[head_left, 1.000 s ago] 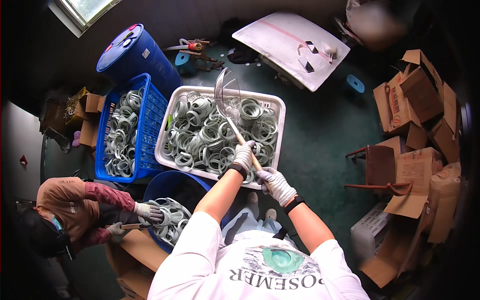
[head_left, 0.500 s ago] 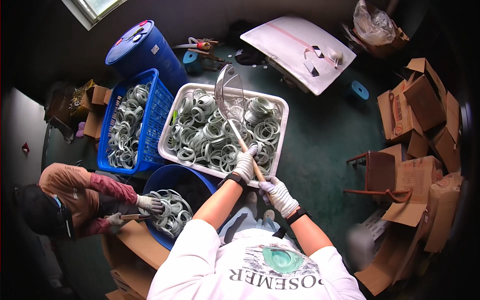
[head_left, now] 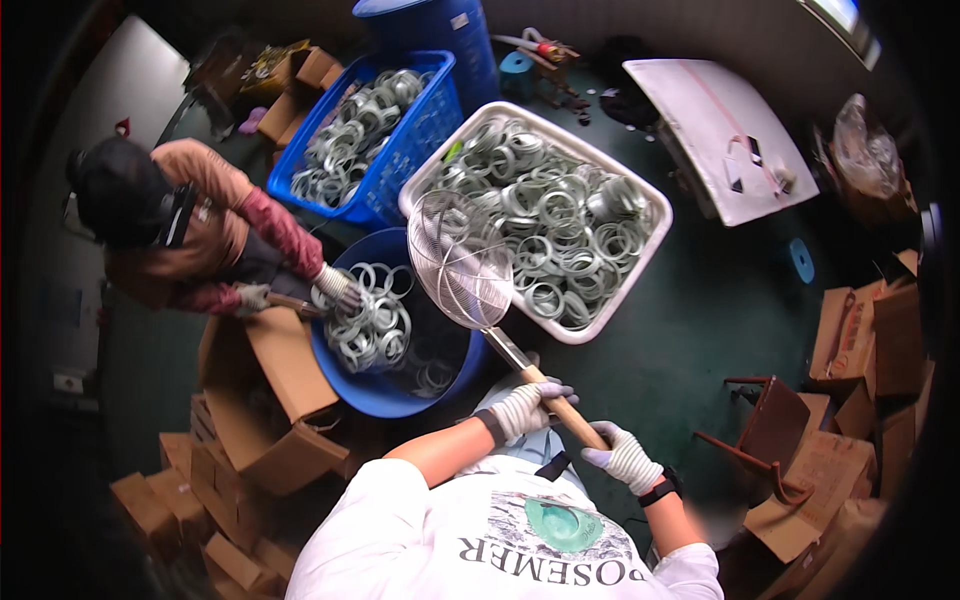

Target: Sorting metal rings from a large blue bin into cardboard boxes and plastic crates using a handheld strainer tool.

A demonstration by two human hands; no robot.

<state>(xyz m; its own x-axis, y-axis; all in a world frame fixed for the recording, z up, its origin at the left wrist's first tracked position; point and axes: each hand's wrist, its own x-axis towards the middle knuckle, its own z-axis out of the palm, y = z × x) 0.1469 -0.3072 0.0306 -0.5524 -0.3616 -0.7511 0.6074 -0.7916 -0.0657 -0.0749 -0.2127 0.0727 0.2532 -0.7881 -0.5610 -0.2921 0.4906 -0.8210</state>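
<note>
My left hand (head_left: 525, 408), in a striped work glove, grips the wooden handle of a large wire skimmer (head_left: 462, 270). Farther down, at the handle's end, my right hand (head_left: 626, 460) is closed round it, gloved too. The round mesh head is tilted over the near left rim of a white tub (head_left: 590, 328) and the right side of a round blue bin (head_left: 385, 405). No rings show in the mesh. Pale ring-shaped pieces (head_left: 545, 205) fill the tub, and a few rings (head_left: 432, 376) lie low in the bin.
At left, a co-worker (head_left: 215, 220) has one gloved hand on a heap of rings (head_left: 370, 325) at the bin and the other on a wooden handle. A blue basket (head_left: 405, 165) of rings, open cartons (head_left: 285, 370), a white tabletop (head_left: 715, 130) and a chair (head_left: 765, 430) surround me.
The view has swung left. Both hands carried the skimmer from over the white tub back towards the blue bin, and its mesh now faces more towards me. The co-worker's hand remains on the heap.
</note>
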